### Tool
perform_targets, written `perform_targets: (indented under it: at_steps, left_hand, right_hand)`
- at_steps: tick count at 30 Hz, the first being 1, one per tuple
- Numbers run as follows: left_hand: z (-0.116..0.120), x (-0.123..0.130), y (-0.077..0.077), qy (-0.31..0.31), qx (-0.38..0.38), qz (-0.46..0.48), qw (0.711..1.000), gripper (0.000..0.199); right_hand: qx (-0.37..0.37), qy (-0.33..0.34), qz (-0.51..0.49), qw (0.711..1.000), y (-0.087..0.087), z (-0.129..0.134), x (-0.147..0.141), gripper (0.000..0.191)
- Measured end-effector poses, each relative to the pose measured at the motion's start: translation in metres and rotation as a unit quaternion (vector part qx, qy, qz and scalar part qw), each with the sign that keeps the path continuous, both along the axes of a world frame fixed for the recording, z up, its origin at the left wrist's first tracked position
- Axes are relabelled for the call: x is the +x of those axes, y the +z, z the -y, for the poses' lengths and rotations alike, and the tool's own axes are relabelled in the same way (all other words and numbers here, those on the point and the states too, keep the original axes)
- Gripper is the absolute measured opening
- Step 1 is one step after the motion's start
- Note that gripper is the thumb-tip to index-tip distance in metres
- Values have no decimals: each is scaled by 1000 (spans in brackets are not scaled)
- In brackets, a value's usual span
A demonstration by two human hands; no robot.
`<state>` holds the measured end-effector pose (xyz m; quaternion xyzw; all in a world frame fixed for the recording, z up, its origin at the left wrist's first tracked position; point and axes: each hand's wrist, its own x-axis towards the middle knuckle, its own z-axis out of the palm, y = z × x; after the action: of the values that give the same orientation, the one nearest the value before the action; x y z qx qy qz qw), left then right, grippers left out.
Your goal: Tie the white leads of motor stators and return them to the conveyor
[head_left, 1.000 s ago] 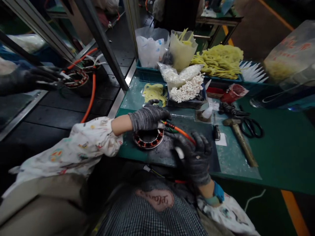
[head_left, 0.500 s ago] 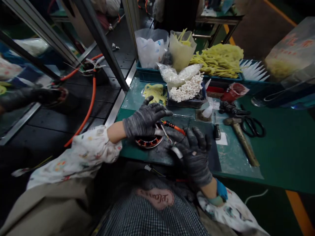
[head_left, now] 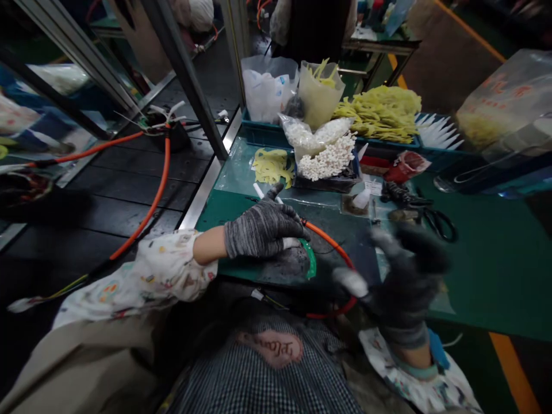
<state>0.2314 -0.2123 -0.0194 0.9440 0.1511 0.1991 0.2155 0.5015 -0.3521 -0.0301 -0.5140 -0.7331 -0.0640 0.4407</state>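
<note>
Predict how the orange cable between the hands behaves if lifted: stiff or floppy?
Probably springy rather than limp: the orange cable curves in a smooth, wide arc with no visible kink. It looks round, so it may twist or roll when pushed. Lifting mid-arc would likely tug the part by the left hand.

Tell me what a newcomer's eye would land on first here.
Probably the heap of bright yellow strips at the back of the green bench, with a bunch of small white pieces in front and to its left. Then an orange cable, curving from beside the gloved left hand toward the bench's near edge, close to the blurred right hand.
</note>
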Motion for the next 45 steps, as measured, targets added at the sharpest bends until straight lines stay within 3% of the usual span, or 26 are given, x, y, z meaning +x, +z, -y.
perform_targets:
  at_steps: [3, 4, 7, 9, 11, 15, 17, 20, 24, 27, 31, 32, 34, 36, 38, 41, 45]
  left_hand:
    - [-11, 3, 6, -65, -63, -32, 995, 26]
    - [-11, 3, 7, -75, -67, -34, 994, 27]
    - [0, -3, 6, -19, -25, -20, 999, 39]
    - [14, -8, 2, 53, 17, 8, 998, 55]
    - [29, -12, -4, 99, 48, 35, 993, 58]
    - [48, -7, -19, 118, 131, 69, 982, 61]
    - [52, 0, -26, 140, 153, 83, 975, 51]
    - [56, 11, -36, 190, 162, 110, 962, 24]
    - [62, 12, -53, 219, 215, 109, 946, 35]
    - [63, -10, -53, 212, 221, 57, 950, 44]
    - [56, -54, -23, 100, 145, 74, 981, 57]
    - [53, -60, -14, 90, 97, 104, 986, 62]
    - [45, -64, -1, 135, 8, 193, 972, 55]
    - [37, -55, 3, 205, -29, 255, 945, 36]
    - [30, -42, -1, 236, -22, 257, 937, 32]
    - [24, -27, -7, 220, -24, 238, 946, 32]
    - [33, -23, 4, 202, -122, 272, 933, 42]
  right_hand:
    - [-25, 189, 100, 977, 0, -7, -8, 32]
    - [-48, 227, 102, 967, -1, -9, -12, 34]
    - [-74, 251, 54, 964, -7, -14, -18, 37]
    - [-59, 230, 16, 971, -11, -16, -19, 27]
    - [-40, 186, -22, 982, -15, -19, -19, 14]
    - [-11, 123, -68, 990, -25, -22, -24, 6]
    - [-7, 114, -97, 989, -30, -24, -29, 3]
    - [-19, 67, -206, 976, -36, -33, -45, 13]
    - [-1, -42, -362, 931, -43, -56, -76, 33]
    - [-54, -31, -402, 913, -44, -69, -91, 40]
    - [-95, 2, -392, 915, -44, -75, -97, 42]
    - [-87, 0, -379, 921, -45, -75, -99, 42]
    - [-66, 0, -358, 931, -49, -75, -107, 42]
    - [-48, 27, -346, 937, -54, -73, -115, 42]
    - [-35, 73, -335, 939, -59, -72, -120, 40]
    - [-15, 115, -318, 941, -59, -69, -114, 32]
    - [-27, 193, -280, 940, -51, -69, -100, 19]
